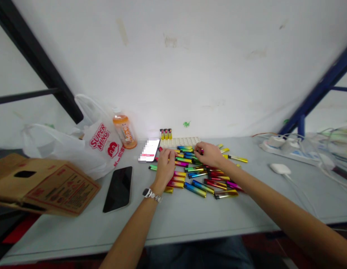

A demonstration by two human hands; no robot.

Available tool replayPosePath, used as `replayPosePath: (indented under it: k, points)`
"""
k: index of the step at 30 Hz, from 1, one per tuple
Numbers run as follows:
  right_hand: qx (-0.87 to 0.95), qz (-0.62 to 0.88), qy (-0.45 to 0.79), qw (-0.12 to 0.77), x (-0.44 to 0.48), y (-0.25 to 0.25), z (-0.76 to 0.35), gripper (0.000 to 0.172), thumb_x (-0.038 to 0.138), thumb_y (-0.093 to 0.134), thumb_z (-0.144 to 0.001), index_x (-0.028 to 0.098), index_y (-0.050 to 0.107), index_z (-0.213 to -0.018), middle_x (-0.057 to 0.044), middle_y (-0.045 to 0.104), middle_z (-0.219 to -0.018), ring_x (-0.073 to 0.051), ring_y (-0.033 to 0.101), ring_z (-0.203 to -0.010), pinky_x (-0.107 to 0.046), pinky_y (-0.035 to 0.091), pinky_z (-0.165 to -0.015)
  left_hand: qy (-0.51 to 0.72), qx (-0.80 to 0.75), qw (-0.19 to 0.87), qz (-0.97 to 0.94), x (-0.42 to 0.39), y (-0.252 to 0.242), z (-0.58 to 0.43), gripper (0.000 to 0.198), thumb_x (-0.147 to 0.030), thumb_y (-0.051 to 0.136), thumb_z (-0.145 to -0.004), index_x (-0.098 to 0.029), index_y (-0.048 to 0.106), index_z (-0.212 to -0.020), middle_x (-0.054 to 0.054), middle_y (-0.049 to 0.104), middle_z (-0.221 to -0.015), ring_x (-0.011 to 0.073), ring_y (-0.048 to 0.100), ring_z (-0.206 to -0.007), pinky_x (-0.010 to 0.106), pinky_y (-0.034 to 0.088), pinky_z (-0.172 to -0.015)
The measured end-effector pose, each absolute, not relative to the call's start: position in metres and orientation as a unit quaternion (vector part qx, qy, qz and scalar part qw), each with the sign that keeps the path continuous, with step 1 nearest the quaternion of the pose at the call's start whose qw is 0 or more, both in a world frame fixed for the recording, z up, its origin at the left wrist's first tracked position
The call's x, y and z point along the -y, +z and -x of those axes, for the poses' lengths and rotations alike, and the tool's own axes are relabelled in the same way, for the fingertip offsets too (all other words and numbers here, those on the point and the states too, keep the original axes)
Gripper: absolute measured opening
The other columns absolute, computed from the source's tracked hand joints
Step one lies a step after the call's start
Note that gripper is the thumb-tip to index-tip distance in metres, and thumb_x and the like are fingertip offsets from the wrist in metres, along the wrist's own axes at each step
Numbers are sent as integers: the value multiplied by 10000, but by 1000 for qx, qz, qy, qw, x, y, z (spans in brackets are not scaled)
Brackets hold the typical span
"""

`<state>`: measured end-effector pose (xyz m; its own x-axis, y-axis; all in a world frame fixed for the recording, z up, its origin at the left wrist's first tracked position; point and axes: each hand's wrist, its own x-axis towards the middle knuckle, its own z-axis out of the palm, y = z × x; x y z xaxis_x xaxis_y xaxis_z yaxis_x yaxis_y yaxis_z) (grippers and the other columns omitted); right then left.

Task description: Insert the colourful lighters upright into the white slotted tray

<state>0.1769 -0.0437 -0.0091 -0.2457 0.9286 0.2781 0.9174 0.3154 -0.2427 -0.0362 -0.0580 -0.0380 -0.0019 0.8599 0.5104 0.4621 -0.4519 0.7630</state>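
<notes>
Many shiny, two-tone lighters point(195, 188) lie in a loose heap on the grey table. My right hand point(208, 154) is over the far side of the heap, its fingers pinched on a lighter; only a small dark and red end shows. My left hand point(165, 166) is at the left side of the heap, fingers bent and close together; what they hold, if anything, is hidden. Behind my hands, against the wall, is a white gridded tray point(184, 142). Three short lighters point(166, 133) stand upright side by side at its left end.
Left of the heap are a lit phone point(151, 150), a dark phone point(118, 189), an orange drink bottle point(125, 130), a white plastic bag point(97, 149) and a cardboard box point(61, 186). A power strip point(296, 151) and white charger point(280, 169) with cables lie right.
</notes>
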Motion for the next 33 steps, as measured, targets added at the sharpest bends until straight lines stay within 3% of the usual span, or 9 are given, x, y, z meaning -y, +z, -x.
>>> replayPosePath:
  k: [7, 12, 20, 28, 33]
  points:
    - [791, 554, 43, 258, 71, -23, -199, 217, 241, 604, -790, 209, 683, -990, -89, 668, -1070, -261, 567, -1064, -383, 411, -933, 440, -449, 161, -761, 70, -36, 18, 236, -302, 435, -949, -214, 561, -770, 52, 604, -893, 214, 557, -933, 364, 449, -892]
    - [745, 586, 77, 309, 70, -29, -221, 278, 67, 497, -742, 184, 673, -924, -86, 649, -994, -230, 588, -969, -351, 439, -892, 424, -436, 150, -780, 70, -40, 16, 225, -303, 432, -954, -216, 570, -799, 55, 610, -910, 218, 562, -954, 381, 447, -910]
    - [752, 543, 129, 350, 69, -40, -245, 330, 47, 433, -819, 180, 661, -1016, -74, 678, -1025, -194, 616, -952, -332, 460, -900, 339, -417, 109, -837, 64, -35, -11, 144, -240, 478, -920, -211, 609, -868, 66, 625, -962, 239, 566, -978, 401, 455, -902]
    - [757, 610, 58, 227, 64, -34, -266, 317, 79, 528, -771, 186, 688, -1022, -79, 706, -1068, -235, 603, -1018, -365, 426, -933, 298, -384, 68, -871, 46, -28, -55, 126, -179, 526, -880, -207, 643, -919, 79, 624, -961, 253, 570, -984, 407, 468, -901]
    - [766, 610, 52, 198, 58, -32, -265, 254, 152, 567, -794, 193, 705, -1003, -72, 705, -1066, -217, 617, -1001, -325, 423, -919, 311, -415, 69, -852, 47, -37, -65, 128, -199, 513, -900, -189, 641, -910, 82, 633, -978, 249, 574, -979, 409, 472, -892]
